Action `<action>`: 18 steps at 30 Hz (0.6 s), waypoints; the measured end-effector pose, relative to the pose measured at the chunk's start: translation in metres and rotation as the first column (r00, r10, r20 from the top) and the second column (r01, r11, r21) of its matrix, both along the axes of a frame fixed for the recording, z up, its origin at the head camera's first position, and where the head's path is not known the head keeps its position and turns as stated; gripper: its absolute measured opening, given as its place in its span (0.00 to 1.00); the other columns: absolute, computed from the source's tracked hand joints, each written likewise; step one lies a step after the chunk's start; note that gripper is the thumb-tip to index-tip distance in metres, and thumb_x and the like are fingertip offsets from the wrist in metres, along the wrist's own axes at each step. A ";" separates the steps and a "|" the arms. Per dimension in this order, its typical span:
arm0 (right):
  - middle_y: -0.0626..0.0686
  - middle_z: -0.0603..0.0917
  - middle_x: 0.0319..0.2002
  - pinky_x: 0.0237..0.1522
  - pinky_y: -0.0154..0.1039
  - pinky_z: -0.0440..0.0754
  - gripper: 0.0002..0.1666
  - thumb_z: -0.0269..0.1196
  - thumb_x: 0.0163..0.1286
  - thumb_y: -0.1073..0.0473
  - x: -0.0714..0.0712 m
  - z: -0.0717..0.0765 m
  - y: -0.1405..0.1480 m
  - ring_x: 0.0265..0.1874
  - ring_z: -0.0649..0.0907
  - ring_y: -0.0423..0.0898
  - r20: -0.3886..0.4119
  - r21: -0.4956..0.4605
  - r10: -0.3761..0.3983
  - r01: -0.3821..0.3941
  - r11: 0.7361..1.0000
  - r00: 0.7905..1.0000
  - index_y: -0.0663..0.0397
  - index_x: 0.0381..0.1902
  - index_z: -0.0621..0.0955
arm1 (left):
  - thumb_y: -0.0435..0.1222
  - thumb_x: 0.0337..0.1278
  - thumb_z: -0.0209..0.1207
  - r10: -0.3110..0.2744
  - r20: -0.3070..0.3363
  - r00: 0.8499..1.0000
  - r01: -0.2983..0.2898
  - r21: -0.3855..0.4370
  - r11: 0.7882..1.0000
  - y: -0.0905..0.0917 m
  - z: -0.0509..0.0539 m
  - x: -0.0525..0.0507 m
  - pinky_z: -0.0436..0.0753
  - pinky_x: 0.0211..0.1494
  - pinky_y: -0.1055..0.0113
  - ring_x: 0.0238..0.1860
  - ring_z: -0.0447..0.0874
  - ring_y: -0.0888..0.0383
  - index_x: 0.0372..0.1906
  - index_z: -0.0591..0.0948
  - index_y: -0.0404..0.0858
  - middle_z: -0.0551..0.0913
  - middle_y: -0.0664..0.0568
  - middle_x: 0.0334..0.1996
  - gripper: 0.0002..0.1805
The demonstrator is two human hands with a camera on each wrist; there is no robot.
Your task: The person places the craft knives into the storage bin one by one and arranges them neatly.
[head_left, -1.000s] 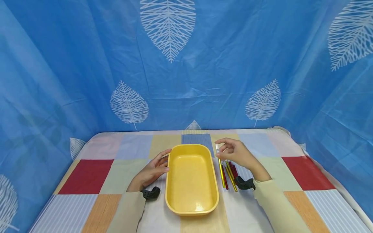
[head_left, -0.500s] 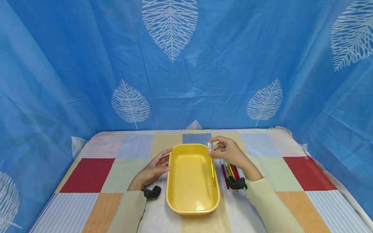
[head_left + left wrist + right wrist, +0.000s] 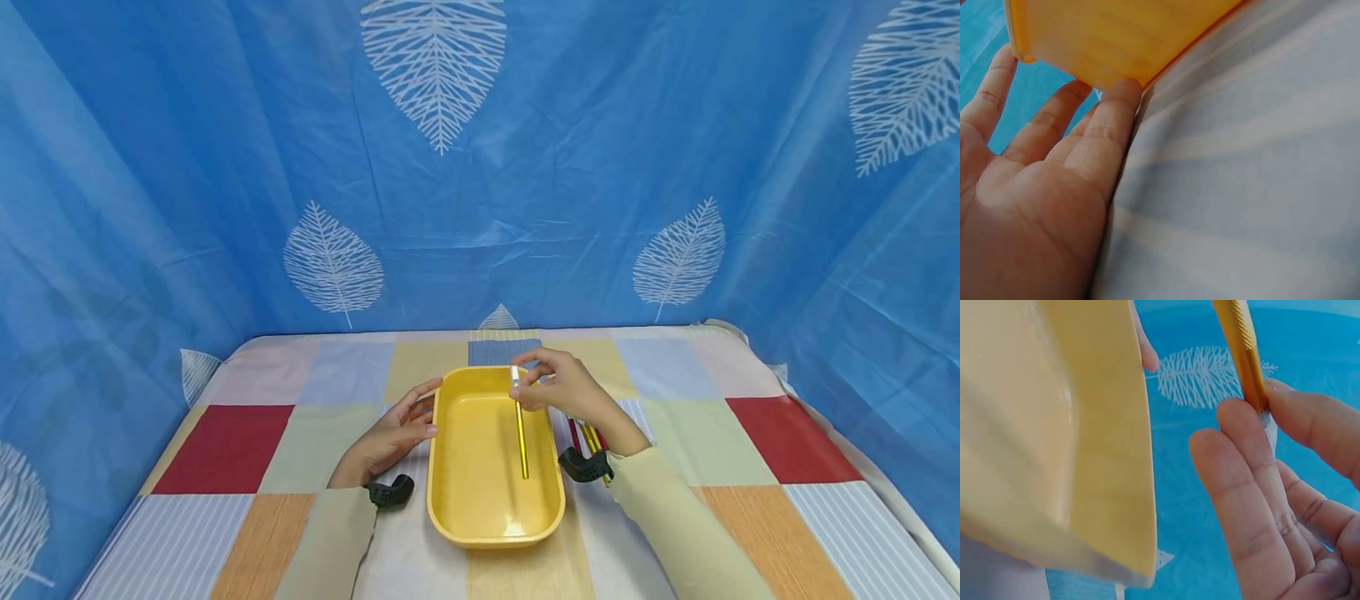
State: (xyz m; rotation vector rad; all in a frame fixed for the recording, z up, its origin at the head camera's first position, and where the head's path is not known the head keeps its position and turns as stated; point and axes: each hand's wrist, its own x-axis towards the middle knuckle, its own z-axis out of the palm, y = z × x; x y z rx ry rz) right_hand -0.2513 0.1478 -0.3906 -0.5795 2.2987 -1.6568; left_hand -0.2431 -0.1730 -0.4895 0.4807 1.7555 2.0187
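Note:
A yellow tray (image 3: 491, 467) stands on the cloth with nothing lying in it. Over its right half, my right hand (image 3: 562, 392) pinches a gold pen-like tool (image 3: 522, 442) by its upper end, where a clear cap shows. The right wrist view shows the tool's knurled gold shaft (image 3: 1244, 356) between thumb and fingers of the right hand (image 3: 1272, 506). My left hand (image 3: 390, 437) touches the tray's left side with relaxed fingers; in the left wrist view, fingertips of the left hand (image 3: 1047, 162) rest against the tray wall (image 3: 1110, 37).
Several red and gold tools (image 3: 588, 435) lie right of the tray, partly hidden by the right wrist and its black strap mount (image 3: 585, 465). A patchwork cloth (image 3: 225, 450) covers the table. Blue curtains (image 3: 480, 208) with white leaves hang behind and at both sides.
My right hand has carried the gold tool leftward from beside the loose tools, across the tray's right rim to above its inside. The left hand has stayed at the tray's side.

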 end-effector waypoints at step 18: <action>0.59 0.87 0.39 0.45 0.49 0.93 0.30 0.72 0.71 0.68 -0.008 -0.007 -0.028 0.36 0.92 0.52 0.112 0.003 0.049 -0.049 0.999 0.993 0.72 0.68 0.78 | 0.28 0.71 0.65 0.000 0.013 1.000 0.000 0.004 1.000 0.002 0.000 0.001 0.77 0.75 0.59 0.84 0.56 0.36 0.89 0.50 0.38 0.53 0.35 0.86 0.49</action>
